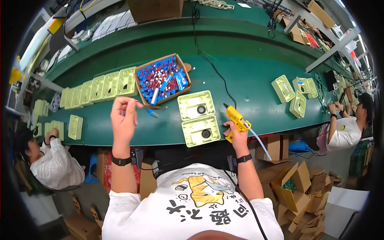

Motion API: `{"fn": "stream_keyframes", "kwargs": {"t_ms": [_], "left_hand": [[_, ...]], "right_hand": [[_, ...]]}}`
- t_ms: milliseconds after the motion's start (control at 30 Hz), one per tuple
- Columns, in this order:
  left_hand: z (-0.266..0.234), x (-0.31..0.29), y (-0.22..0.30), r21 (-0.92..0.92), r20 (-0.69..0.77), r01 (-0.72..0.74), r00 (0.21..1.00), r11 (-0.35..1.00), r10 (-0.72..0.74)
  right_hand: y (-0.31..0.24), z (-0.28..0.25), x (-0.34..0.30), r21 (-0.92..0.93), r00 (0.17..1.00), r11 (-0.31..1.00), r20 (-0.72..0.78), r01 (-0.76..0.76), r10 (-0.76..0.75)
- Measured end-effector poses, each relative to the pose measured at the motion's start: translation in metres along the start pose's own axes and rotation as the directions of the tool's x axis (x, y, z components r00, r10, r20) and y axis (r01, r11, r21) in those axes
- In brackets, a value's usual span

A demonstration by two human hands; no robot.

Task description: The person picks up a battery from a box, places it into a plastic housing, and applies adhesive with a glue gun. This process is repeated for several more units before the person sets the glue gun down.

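My left hand (123,118) is raised over the bench's near edge, thumb and fingers pinched on the leads of a small blue battery (152,113) that hangs beside it, partly blurred. In my right hand (240,139) is a yellow hot glue gun (239,120), its nozzle tilted up and left. A pale blue glue stick (261,144) sticks out of its rear. Between my hands lie two pale green plastic housings (185,109), (188,136), each with a round black part inside. Beyond my left hand stands a cardboard box (185,89) of blue batteries with red wires and white connectors.
A row of green housings (96,89) runs along the left, with a single housing (75,127) nearer. More housings (283,89) lie at right. A black cable (218,72) crosses the green bench (256,80). Co-workers sit at both sides; cardboard boxes (294,188) stand below right.
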State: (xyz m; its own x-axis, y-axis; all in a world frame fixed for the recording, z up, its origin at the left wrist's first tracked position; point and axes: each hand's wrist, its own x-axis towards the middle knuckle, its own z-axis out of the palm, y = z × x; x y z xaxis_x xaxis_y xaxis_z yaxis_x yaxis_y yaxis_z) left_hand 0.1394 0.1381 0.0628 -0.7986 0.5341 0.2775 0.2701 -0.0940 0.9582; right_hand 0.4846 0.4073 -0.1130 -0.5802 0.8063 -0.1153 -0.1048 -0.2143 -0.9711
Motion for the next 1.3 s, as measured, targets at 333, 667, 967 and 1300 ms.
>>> {"fn": "stream_keyframes", "kwargs": {"t_ms": [333, 667, 967, 1300], "left_hand": [[-0.002, -0.070, -0.139, 0.327, -0.148, 0.229, 0.971, 0.917, -0.190], [0.006, -0.086, -0.122, 0.633, 0.026, -0.158, 0.983, 0.758, 0.183], [-0.006, -0.089, -0.108, 0.757, -0.067, 0.108, 0.994, 0.645, -0.088], [-0.008, -0.076, -0.098, 0.507, -0.035, 0.375, 0.909, 0.776, -0.416]], "right_hand": [[-0.080, 0.047, -0.046, 0.025, 0.967, 0.980, 0.173, -0.196, 0.189], [-0.106, 0.089, -0.029, -0.421, 0.781, 0.794, 0.259, -0.438, 0.568], [-0.099, 0.104, -0.018, -0.546, 0.772, 0.736, 0.232, -0.401, 0.592], [-0.113, 0.088, -0.014, -0.520, 0.722, 0.736, 0.288, -0.433, 0.629]]}}
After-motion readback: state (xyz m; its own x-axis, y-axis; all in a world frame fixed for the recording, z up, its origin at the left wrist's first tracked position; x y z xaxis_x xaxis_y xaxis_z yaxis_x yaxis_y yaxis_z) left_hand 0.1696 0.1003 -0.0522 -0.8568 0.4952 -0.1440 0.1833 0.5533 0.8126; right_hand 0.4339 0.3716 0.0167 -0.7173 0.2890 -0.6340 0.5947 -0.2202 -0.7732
